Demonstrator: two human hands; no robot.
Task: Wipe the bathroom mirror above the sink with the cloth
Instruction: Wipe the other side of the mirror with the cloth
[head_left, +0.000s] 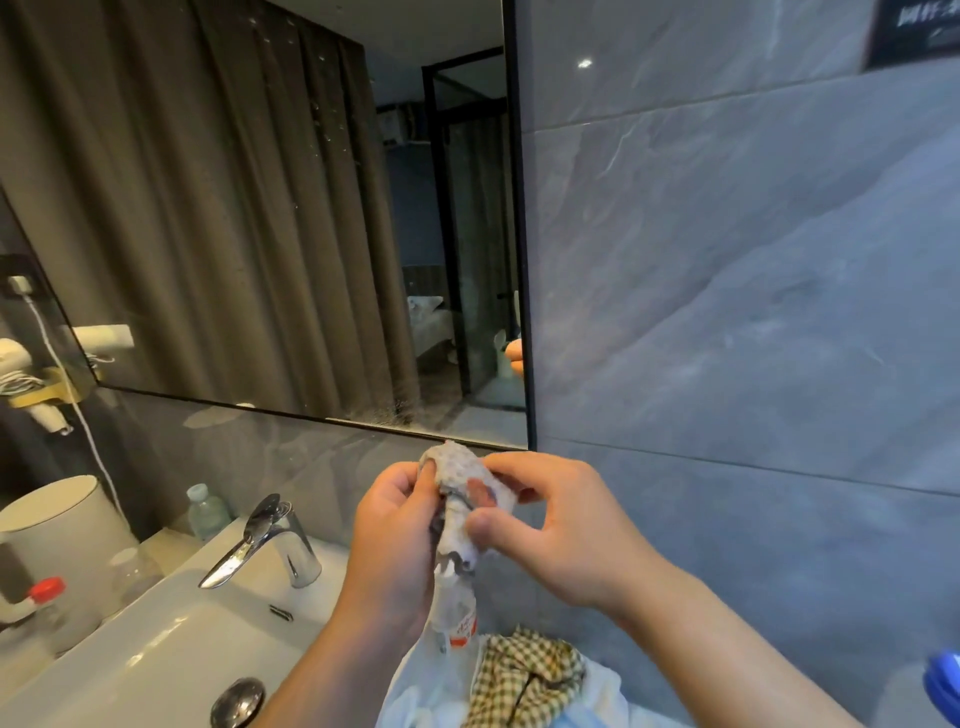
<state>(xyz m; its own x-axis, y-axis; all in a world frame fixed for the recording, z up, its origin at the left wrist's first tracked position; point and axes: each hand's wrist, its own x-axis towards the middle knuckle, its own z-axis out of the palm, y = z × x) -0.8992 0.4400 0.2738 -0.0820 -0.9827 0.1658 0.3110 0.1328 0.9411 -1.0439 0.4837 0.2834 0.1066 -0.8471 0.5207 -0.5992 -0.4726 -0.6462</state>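
A small whitish textured cloth (457, 470) is bunched between both hands just below the mirror's lower right corner. My left hand (389, 545) pinches its left side, and my right hand (561, 530) pinches its right side with thumb and fingers. The black-framed mirror (260, 208) fills the upper left; water spots and smears show on the glass, thickest near its bottom edge. The white sink (156, 649) lies at the lower left, with a chrome faucet (270, 540) behind it.
A clear plastic bottle (457, 618) stands under my hands, beside a checked cloth (524, 675) on white fabric. A white kettle (57, 545) and a small bottle (208, 512) stand left of the faucet. A hair dryer (31, 374) hangs at far left. Grey tiled wall (753, 312) fills the right.
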